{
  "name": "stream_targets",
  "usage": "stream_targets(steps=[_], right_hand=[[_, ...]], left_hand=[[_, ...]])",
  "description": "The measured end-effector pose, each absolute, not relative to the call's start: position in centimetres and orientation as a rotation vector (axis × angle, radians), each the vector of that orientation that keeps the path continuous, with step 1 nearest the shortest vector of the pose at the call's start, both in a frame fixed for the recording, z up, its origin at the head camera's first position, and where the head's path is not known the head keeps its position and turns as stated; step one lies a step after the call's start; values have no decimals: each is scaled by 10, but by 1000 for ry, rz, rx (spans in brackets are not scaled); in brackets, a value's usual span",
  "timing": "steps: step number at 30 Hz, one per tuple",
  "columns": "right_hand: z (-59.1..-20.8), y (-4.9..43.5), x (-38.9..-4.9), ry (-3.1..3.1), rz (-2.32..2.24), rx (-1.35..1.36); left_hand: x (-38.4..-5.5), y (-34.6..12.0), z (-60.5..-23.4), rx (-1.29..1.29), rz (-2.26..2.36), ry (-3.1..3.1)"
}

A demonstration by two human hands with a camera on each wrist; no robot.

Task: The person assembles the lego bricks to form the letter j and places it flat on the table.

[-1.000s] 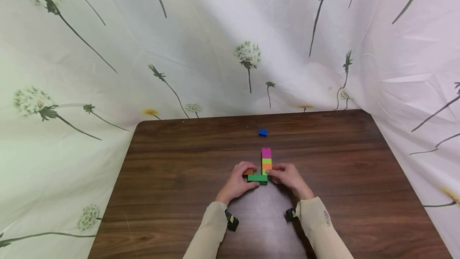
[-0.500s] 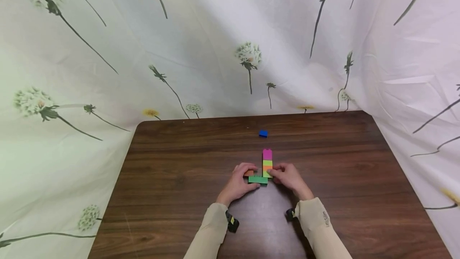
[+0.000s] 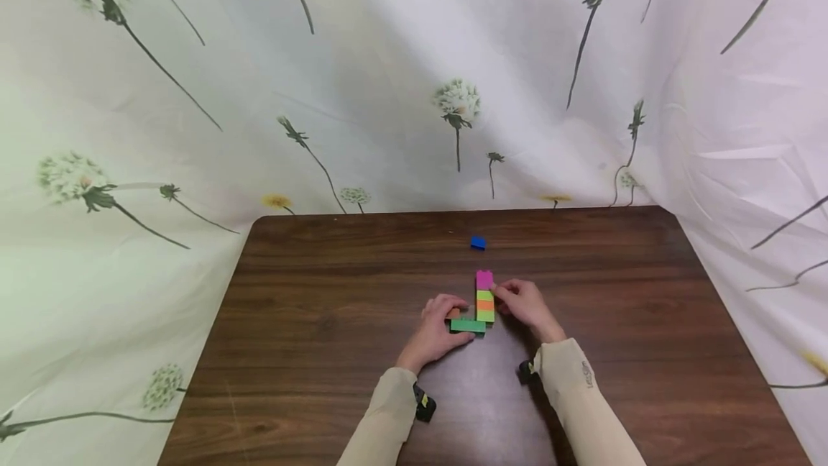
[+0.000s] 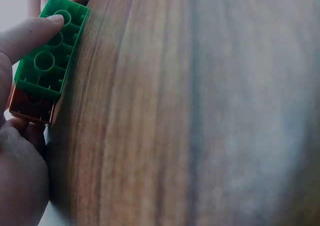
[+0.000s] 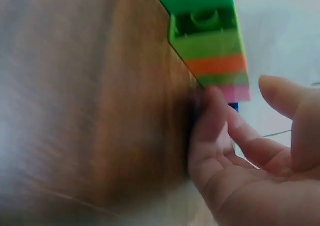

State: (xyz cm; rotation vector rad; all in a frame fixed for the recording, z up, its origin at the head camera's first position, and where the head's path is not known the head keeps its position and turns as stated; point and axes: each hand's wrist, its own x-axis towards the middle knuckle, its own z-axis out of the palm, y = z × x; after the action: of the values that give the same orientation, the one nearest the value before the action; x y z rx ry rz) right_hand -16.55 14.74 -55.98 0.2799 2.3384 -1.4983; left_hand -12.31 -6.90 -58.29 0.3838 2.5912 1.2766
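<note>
In the head view my left hand (image 3: 432, 331) grips a green toy building brick (image 3: 468, 326) and an orange-brown brick (image 3: 453, 313) joined to it. Its thumb presses the green brick's hollow underside (image 4: 44, 61) in the left wrist view. A row of bricks runs away from the green one: lime brick (image 3: 484, 316), orange brick (image 3: 484, 305), another lime brick (image 3: 484, 295) and, farthest, a magenta brick (image 3: 483, 280). My right hand (image 3: 522, 302) is beside the magenta end. In the right wrist view a fingertip (image 5: 216, 96) is right at the pink side, while an upper digit (image 5: 280, 93) stands apart.
A small blue brick (image 3: 478, 243) lies by itself farther back on the brown wooden table (image 3: 323, 293). Behind the table's far edge hangs a pale cloth (image 3: 388, 128) printed with dandelions. Each wrist wears a black camera (image 3: 424, 404).
My right hand has slid away from me along the row, from the orange and near lime bricks to the magenta end. The left hand keeps its grip. The head view has shifted slightly.
</note>
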Motion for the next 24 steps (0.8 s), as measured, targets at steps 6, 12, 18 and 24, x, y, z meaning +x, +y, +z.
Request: stream_targets(steps=[6,12,18,24], right_hand=[[-566,155,-195,2406,-1520,277],[-570,156,-221,2473,-1506,212],[-571,154,-238,2508,-1498,101],[-570,146,-248,2529,-1478,13]], left_hand=[[-121,-68,-582,365,1263,2587],[-121,-69,-580,394,1296,2584],[-122,-70,-578,383,1344,2557],[-123,-71,-578,385,1339,2557]])
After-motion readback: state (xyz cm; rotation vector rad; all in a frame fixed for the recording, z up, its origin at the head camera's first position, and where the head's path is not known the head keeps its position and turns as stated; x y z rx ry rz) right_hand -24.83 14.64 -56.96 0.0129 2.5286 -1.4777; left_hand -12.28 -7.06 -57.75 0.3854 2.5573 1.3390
